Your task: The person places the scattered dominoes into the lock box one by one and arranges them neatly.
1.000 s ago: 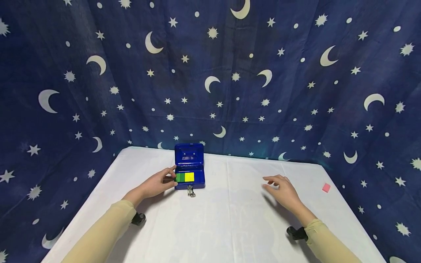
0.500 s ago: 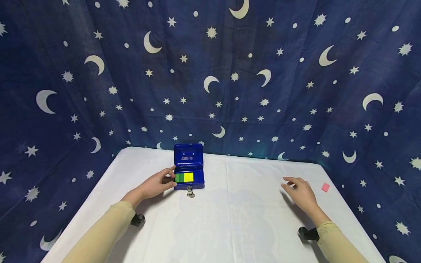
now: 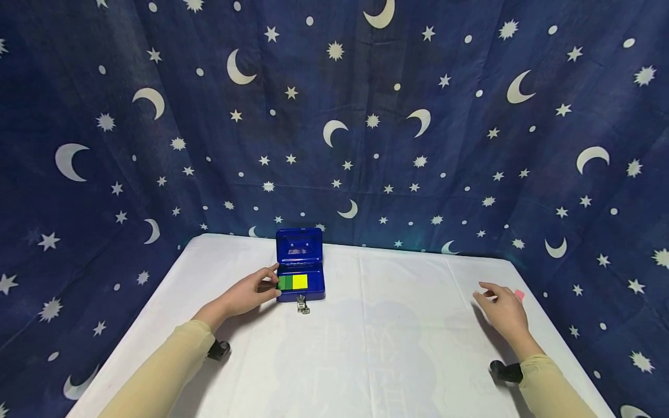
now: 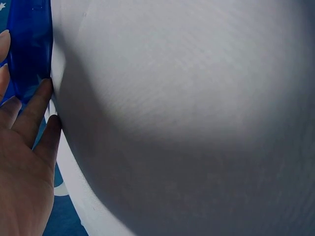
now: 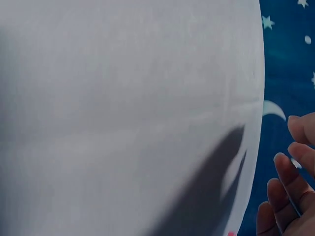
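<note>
A blue metal cash box [image 3: 316, 282] stands at the left of the table with its lid raised. Inside it, green pieces [image 3: 285, 283] and a yellow piece [image 3: 300, 281] lie side by side. My left hand [image 3: 250, 295] rests its fingertips against the box's left side; the left wrist view shows those fingers extended along the blue wall [image 4: 30, 49]. Far to the right, my right hand [image 3: 503, 310] hovers with loosely bent fingers and nothing between them. Partly behind it lies a small pink piece [image 3: 520, 294], a sliver of which shows in the right wrist view.
A metal latch [image 3: 302, 305] hangs at the box's front. White cloth [image 3: 387, 342] covers the table, and a dark blue curtain [image 3: 366, 75] with moons and stars surrounds its back and sides. The pink piece lies near the right table edge.
My right hand has moved right across the table, from the middle right to beside the pink piece, now partly covering it. My left hand and the box have stayed in place.
</note>
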### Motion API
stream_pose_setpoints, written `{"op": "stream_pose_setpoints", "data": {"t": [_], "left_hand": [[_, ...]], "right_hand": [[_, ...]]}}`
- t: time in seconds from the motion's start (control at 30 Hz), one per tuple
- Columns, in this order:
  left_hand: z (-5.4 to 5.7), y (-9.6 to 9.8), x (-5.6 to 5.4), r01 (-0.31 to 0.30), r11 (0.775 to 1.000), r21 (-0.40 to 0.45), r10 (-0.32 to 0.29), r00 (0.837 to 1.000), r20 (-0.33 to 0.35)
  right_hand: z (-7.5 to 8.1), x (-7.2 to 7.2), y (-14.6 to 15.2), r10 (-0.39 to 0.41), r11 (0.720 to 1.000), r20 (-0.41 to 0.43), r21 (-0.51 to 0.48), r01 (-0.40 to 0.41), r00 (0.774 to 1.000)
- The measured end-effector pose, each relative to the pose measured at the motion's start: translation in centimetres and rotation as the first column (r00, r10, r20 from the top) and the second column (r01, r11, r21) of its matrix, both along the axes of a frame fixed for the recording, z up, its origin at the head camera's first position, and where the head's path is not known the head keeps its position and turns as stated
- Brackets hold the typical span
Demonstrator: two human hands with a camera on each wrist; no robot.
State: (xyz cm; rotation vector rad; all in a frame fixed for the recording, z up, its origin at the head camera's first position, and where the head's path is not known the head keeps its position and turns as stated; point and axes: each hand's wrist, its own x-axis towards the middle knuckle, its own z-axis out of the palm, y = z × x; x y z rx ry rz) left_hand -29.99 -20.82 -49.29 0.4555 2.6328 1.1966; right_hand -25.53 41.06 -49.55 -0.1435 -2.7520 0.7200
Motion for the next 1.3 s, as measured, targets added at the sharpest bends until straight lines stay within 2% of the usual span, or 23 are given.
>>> {"op": "stream_pose_setpoints", "data": {"t": [0.13,0.3,0.5,0.8,1.3], "left_hand": [[0.0,-0.1,0.1,0.008,1.000,0.008,-0.008,1.000,-0.004],[-0.1,-0.2,0.1,0.005,1.000,0.004,-0.005,1.000,-0.009],[-0.2,-0.1,0.3,-0.006,1.000,0.012,0.006,1.000,-0.003],[-0.2,-0.1,0.3,-0.023,1.000,-0.003,0.023,1.000,0.006],[0.2,0.0,0.1,0.010,1.000,0.022,-0.010,1.000,0.006]], "right_hand": [[-0.2,0.3,1.0,-0.033,0.999,-0.009,-0.003,0.033,0.999],[-0.3,0.5,2.2,-0.090,0.996,0.017,-0.009,0.090,0.996],[-0.3,1.0,3.3,-0.174,0.983,0.080,-0.042,0.178,0.982],[-0.2,1.7,5.2,-0.266,0.961,0.118,-0.047,0.273,0.957],[-0.4,2.0,6.6,-0.250,0.968,0.233,0.029,0.251,0.940]]}}
